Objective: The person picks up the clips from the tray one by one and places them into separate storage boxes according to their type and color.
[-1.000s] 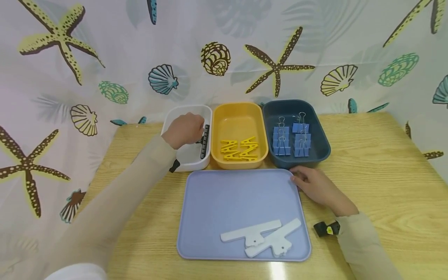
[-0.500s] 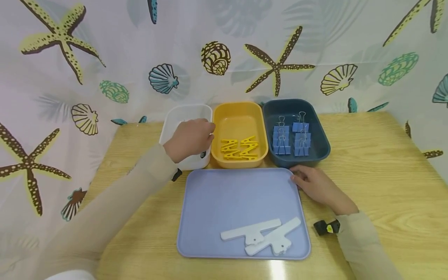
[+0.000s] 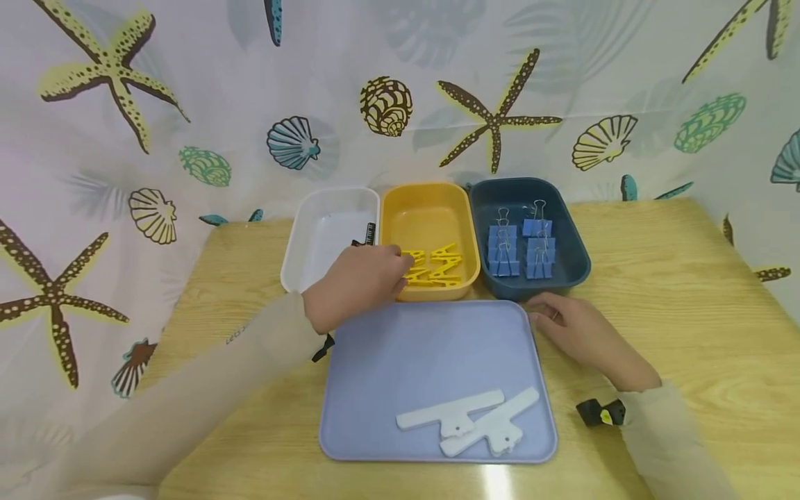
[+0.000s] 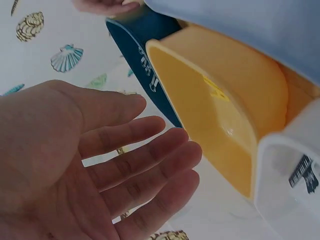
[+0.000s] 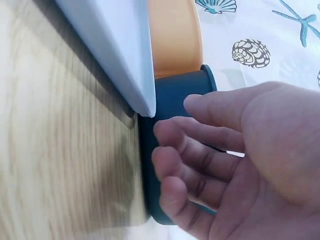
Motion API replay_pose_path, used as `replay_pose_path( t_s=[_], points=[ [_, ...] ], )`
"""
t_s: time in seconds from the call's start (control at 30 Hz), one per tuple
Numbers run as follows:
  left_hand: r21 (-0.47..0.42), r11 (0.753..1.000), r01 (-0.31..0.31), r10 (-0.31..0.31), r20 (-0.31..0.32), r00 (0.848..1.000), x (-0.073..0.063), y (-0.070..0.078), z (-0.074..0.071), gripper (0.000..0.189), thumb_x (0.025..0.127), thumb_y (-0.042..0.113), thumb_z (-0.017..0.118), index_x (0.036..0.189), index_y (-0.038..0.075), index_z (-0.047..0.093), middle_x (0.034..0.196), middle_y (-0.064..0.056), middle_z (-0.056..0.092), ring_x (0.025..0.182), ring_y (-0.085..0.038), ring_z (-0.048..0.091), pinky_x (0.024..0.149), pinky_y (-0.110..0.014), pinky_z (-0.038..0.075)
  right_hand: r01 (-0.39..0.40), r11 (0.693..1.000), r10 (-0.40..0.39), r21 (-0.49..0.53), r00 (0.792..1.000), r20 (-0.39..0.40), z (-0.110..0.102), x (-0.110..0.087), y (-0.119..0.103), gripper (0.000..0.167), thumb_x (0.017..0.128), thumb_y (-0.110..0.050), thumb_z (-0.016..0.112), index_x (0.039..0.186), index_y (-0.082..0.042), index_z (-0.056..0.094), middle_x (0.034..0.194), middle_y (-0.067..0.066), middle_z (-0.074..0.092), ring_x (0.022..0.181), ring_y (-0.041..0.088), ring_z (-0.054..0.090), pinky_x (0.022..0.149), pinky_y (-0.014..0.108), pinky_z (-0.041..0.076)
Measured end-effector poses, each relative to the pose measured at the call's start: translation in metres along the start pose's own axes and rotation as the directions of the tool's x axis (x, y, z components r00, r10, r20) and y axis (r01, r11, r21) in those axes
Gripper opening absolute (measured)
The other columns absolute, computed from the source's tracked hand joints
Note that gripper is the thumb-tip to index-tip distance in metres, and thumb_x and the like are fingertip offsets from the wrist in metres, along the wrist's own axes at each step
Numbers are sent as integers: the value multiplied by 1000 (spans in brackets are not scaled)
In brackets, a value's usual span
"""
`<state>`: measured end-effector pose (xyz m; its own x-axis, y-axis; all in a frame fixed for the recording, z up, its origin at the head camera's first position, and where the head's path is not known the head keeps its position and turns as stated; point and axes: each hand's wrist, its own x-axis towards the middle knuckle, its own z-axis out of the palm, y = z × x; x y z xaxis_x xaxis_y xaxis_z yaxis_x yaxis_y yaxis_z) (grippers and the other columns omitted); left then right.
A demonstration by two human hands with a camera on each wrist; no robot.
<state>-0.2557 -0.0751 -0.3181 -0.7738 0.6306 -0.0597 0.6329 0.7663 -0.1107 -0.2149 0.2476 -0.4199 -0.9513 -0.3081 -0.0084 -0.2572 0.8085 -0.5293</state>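
My left hand [image 3: 359, 281] hovers over the front edges of the white bin [image 3: 298, 239] and the yellow bin [image 3: 473, 258]. In the left wrist view its fingers [image 4: 150, 172] are extended and hold nothing. Yellow clothespins [image 3: 445, 267] lie in the yellow bin, partly behind the hand. A black piece with a toothed edge [image 4: 300, 171] lies in the white bin. My right hand [image 3: 578, 330], fingers loosely bent and holding nothing, is beside the far right corner of the lavender tray [image 3: 425, 361]. Two white bag clips [image 3: 451, 410] overlap on the tray.
A navy bin [image 3: 578, 260] with several blue binder clips [image 3: 540, 250] stands right of the yellow one. All three bins line up behind the tray on the wooden table [image 3: 675, 292]. A patterned cloth [image 3: 431, 62] hangs behind.
My left hand has moved from over the white bin rightward and nearer, uncovering the black piece and covering some clothespins. My right hand has shifted slightly right. The bag clips stay put.
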Motion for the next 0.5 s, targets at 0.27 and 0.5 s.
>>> replay_pose_path(
  t_s=[0.27, 0.5],
  points=[
    [6, 990, -141, 141, -9, 990, -12, 28, 6, 17, 91, 27, 65, 104, 16, 67, 88, 1, 66, 64, -11, 54, 53, -24, 46, 107, 994, -108, -21, 993, -39, -10, -17, -11, 23, 90, -7, 64, 112, -7, 68, 83, -5, 63, 77, 9, 53, 65, 24, 47],
    [-54, 961, -273, 277, 119, 953, -23, 45, 23, 22, 93, 28, 63, 112, 19, 68, 94, 3, 67, 70, -9, 55, 56, -19, 46, 155, 987, -158, 39, 984, 88, -8, -31, -23, 25, 85, -12, 71, 110, -10, 69, 86, -10, 63, 80, 5, 53, 65, 22, 47]
  ],
)
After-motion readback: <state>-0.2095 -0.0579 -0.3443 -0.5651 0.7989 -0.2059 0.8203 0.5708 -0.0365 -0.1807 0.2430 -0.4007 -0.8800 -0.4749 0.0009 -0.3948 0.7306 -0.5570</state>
